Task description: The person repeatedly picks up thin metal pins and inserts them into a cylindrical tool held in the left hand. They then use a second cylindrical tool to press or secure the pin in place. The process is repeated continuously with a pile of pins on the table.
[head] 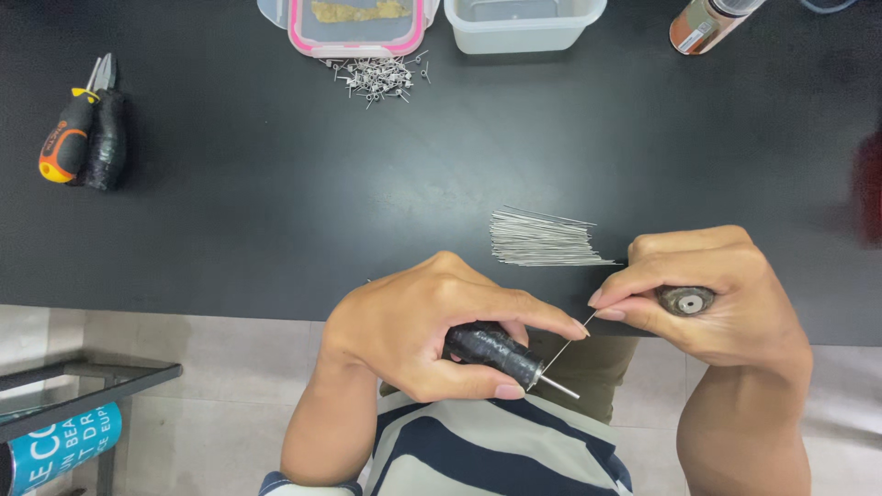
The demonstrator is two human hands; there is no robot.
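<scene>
My left hand (pixel 432 326) grips a black taped tool handle (pixel 494 353) with a thin metal rod tip (pixel 560 387) sticking out to the right. A thin straight wire (pixel 568 342) runs from that tip up to my right hand (pixel 712 294), pinched between its thumb and forefinger. My right hand also holds a small round dark tool (pixel 685 299) in its palm. Both hands hover at the front edge of the black table (pixel 276 202). A bundle of straight wires (pixel 540 241) lies on the table just above my hands.
A pile of small bent wire pieces (pixel 378 77) lies at the back by a pink-rimmed container (pixel 356 26) and a clear tub (pixel 522 22). Pliers and a screwdriver (pixel 83 129) rest at left. A can (pixel 706 22) stands at the back right.
</scene>
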